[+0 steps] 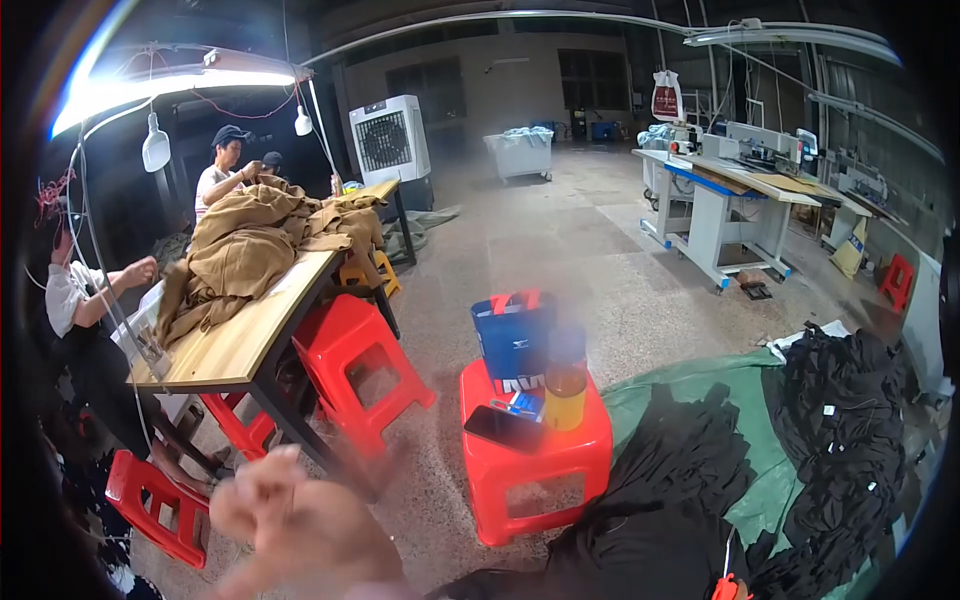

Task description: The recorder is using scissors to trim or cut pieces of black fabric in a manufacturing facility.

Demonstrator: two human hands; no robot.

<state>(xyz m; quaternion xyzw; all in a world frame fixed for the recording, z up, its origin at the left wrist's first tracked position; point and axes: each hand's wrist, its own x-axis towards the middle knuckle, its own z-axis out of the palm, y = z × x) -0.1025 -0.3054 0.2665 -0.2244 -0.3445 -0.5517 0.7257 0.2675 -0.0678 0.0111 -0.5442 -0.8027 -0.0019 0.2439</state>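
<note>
My left hand [310, 530] is raised at the lower left, between the wooden table and a red stool. It is smeared by motion, so I cannot make out how far its fingers are bent or whether anything is in them. My right hand is out of sight. At the bottom edge, snips with orange-red handles [731, 588] point their blade upward over dark cloth; what supports them is hidden. Black garments [640, 520] lie heaped in front of me, partly on a green sheet [690, 380], with a second black pile [840, 420] further right.
A red stool [535, 470] bears a phone [503, 428], a blue bag [512, 335] and a bottle of yellow liquid [566, 395]. Brown garments [250, 240] cover the wooden table [240, 345], where other people work. Red stools [350, 350] stand beside it. Sewing machines [750, 145] are at far right.
</note>
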